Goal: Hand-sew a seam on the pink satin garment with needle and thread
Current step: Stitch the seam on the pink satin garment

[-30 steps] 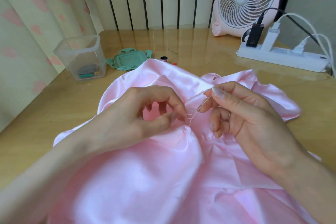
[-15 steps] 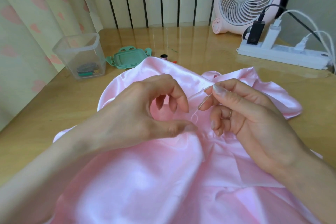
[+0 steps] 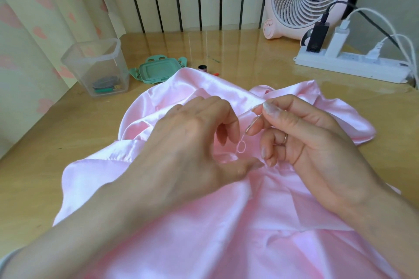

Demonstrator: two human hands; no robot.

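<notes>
Head view: right hand point(image 3: 317, 142) pinches needle point(image 3: 255, 123) between thumb and forefinger at its upper end, threaded end sticking out down-left of the pinch. Pink thread point(image 3: 240, 147) drops from there into a small loop just below. Left hand point(image 3: 192, 149) not pinching: thumb laid flat on pink satin garment point(image 3: 204, 222) right under the loop, fingers loosely bent above. Garment spread on table point(image 3: 68, 142) beneath both hands. Judgement: satin light, limp, slippery, likely to slide and pucker; best held at folded seam edge beside the thumb
</notes>
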